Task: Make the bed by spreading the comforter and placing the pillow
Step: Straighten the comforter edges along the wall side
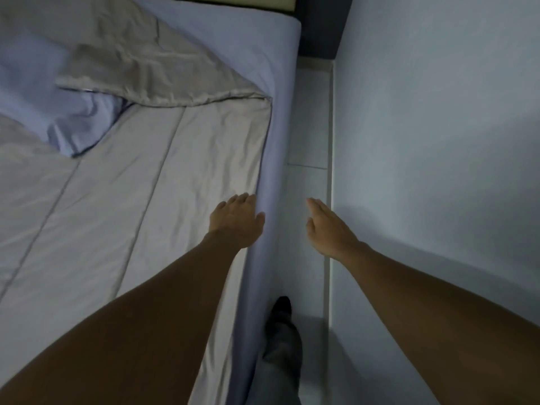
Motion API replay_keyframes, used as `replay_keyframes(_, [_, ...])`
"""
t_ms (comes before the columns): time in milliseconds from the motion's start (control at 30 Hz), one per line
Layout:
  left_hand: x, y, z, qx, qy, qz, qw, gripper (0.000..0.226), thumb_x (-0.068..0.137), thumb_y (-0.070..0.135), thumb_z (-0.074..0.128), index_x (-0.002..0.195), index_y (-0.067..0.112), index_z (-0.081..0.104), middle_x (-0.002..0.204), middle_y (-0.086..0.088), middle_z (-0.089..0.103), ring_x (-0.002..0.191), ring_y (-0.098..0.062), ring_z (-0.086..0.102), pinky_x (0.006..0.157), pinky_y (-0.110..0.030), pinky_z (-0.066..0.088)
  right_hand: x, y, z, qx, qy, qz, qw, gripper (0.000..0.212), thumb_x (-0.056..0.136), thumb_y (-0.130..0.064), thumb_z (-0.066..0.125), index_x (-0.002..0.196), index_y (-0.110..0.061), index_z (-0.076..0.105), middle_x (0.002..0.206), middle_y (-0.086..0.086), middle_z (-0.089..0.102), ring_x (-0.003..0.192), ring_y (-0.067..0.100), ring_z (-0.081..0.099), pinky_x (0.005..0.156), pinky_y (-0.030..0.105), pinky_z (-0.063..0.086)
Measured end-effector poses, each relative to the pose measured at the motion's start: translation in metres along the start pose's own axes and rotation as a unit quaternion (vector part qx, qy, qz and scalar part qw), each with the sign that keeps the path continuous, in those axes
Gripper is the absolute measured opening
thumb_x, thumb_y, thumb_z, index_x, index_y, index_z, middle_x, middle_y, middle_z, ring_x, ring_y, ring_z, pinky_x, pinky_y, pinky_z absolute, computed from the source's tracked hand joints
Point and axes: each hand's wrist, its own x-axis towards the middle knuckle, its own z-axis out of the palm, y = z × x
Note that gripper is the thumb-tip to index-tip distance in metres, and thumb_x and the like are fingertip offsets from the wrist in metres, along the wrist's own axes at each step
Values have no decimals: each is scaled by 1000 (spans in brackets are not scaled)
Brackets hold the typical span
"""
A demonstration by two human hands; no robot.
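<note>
A pale grey comforter lies flat over the near part of the bed, and its far corner is folded back over itself. The blue-sheeted mattress shows at the head end and along the right side. A blue pillow or bunched sheet lies at the left under the fold; I cannot tell which. My left hand rests palm down at the comforter's right edge, fingers spread, holding nothing. Beside the bed, my right hand hovers flat over the floor gap, holding nothing.
A narrow strip of white tiled floor runs between the bed and a pale wall on the right. My leg and dark foot stand in that gap. A dark headboard edge shows at the top.
</note>
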Motion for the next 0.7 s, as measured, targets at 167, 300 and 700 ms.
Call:
replay_keyframes(167, [91, 8, -43, -5, -5, -14, 1000, 55, 100, 41, 36, 149, 16, 34, 154, -4, 38, 141, -22, 35, 114, -39, 28, 99, 12, -53, -19, -5, -10, 1000, 54, 104, -18, 30, 156, -10, 17, 163, 9, 19, 150, 23, 20, 121, 35, 20])
replay_keyframes(300, [171, 3, -86, -3, -11, -39, 999, 55, 99, 42, 37, 148, 16, 34, 153, -4, 39, 140, -22, 36, 113, -39, 29, 188, 12, -103, -26, -19, -27, 999, 54, 104, -18, 32, 156, -11, 19, 163, 8, 20, 148, 24, 25, 120, 37, 25])
replay_keyframes(700, [391, 21, -198, -16, 10, -116, 993, 53, 99, 41, 37, 147, 19, 37, 151, -3, 42, 138, -23, 40, 110, -39, 32, 461, 45, -223, -61, -43, -91, 993, 53, 104, -21, 31, 155, -11, 21, 163, 6, 21, 147, 25, 27, 118, 41, 28])
